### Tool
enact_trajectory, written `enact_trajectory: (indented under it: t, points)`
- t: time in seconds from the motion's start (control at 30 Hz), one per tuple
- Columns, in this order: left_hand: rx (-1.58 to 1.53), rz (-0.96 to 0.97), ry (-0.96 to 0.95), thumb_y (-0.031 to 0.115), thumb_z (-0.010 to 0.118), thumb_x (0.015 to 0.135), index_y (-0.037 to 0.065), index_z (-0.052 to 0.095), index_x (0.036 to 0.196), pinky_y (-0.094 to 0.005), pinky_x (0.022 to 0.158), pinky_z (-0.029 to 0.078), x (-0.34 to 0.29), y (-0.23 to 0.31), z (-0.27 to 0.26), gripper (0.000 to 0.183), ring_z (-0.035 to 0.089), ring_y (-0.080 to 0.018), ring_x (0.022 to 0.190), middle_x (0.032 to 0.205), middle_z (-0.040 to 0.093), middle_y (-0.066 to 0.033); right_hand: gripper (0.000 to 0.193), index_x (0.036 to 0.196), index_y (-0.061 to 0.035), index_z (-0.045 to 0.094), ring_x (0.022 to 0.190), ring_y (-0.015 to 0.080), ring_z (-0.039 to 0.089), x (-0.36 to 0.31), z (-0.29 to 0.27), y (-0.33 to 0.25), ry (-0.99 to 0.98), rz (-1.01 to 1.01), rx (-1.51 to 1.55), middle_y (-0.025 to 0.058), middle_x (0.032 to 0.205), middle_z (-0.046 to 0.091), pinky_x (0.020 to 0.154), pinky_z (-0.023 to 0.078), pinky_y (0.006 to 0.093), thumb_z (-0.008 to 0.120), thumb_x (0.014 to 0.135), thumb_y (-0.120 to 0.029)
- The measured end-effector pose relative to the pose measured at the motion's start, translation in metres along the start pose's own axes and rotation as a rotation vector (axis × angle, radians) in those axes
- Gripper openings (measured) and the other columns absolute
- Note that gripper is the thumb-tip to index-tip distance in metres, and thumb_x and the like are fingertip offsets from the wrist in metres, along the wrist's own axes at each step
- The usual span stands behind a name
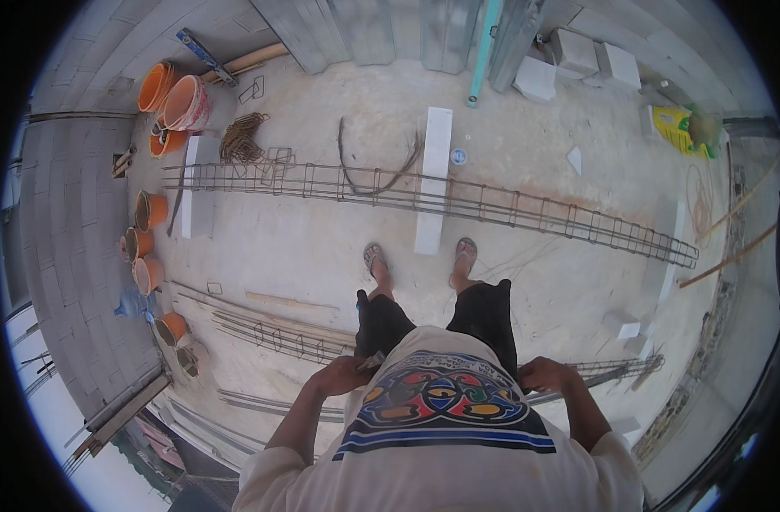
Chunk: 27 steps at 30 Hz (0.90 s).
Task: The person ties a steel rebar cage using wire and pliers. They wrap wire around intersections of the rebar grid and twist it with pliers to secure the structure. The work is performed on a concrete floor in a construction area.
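My left hand [342, 375] is at my left hip, its fingers closed on a small greyish thing [373, 361] too small to make out. By my right hip, my right hand [544, 375] has its fingers curled in against the edge of my white printed shirt [458, 427] and black shorts [484, 320]; what they grip, if anything, is hidden. In front of my feet a long rebar cage [484, 194] lies crosswise. White blocks support it, one under its middle [433, 179] and another near its left end [200, 188].
Orange buckets [151, 209] line the left wall, near a pile of wire stirrups [243, 138]. Steel bars [270, 333] lie behind me on the left. A tape roll [459, 156], a turquoise level [484, 60], pale blocks [575, 53] and a yellow bag [673, 128] are farther off.
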<state>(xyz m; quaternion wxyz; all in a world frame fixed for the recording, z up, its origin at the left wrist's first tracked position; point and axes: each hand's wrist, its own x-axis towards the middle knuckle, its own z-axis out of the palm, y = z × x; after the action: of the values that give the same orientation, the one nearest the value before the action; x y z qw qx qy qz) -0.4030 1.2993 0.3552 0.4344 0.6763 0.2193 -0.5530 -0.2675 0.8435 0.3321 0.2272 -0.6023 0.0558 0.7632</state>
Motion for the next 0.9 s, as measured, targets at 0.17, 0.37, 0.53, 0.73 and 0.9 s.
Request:
enact_trajectory:
  t: [0.17,0.37,0.53,0.73,0.9]
  points:
    - [0.259,0.034,0.124,0.025,0.062,0.084,0.000,0.058,0.116,-0.0481,0.088,0.050,0.071,-0.026,-0.063,0.041,0.064,-0.0408,0.102,0.102,0.066,-0.0259,0.037,0.096,-0.0038,0.072,0.074,0.0250,0.067,0.023,0.043,-0.038,0.295,-0.016,0.038,0.0133,0.084,0.070,0.063,0.052,0.0357,0.065,0.086,-0.039]
    - [0.272,0.350,0.413,0.013,0.060,0.080,0.002,0.053,0.120,-0.0531,0.088,0.048,0.243,-0.031,-0.086,0.043,0.058,-0.0434,0.102,0.106,0.060,-0.0212,0.040,0.090,-0.0019,0.065,0.082,0.0472,0.064,0.142,0.012,-0.042,1.007,0.012,-0.094,0.0262,0.082,0.066,0.072,0.049,0.0549,0.050,0.099,-0.038]
    - [0.595,0.559,0.373,0.010,0.065,0.076,0.007,0.056,0.122,-0.0512,0.080,0.049,0.407,-0.018,-0.055,0.047,0.062,-0.0359,0.092,0.100,0.061,-0.0178,0.034,0.101,-0.0051,0.062,0.088,0.0492,0.063,0.290,-0.094,-0.046,1.084,-0.013,-0.098,0.0273,0.088,0.067,0.077,0.049,0.0557,0.046,0.101,-0.035]
    - [0.762,0.581,0.360,0.011,0.064,0.079,0.011,0.058,0.127,-0.0465,0.081,0.050,0.571,-0.028,-0.010,0.048,0.059,-0.0323,0.097,0.099,0.060,-0.0138,0.028,0.109,-0.0060,0.064,0.095,0.0442,0.064,0.469,-0.185,-0.083,1.188,-0.297,-0.060,0.0227,0.099,0.068,0.082,0.050,0.0531,0.046,0.099,-0.026]
    - [0.799,0.657,0.430,0.015,0.060,0.084,0.012,0.058,0.128,-0.0448,0.084,0.046,0.649,-0.042,0.003,0.043,0.054,-0.0305,0.100,0.102,0.056,-0.0117,0.023,0.105,-0.0064,0.070,0.095,0.0376,0.067,0.535,-0.214,-0.115,1.265,-0.288,-0.242,0.0169,0.105,0.064,0.083,0.054,0.0464,0.053,0.090,-0.011]
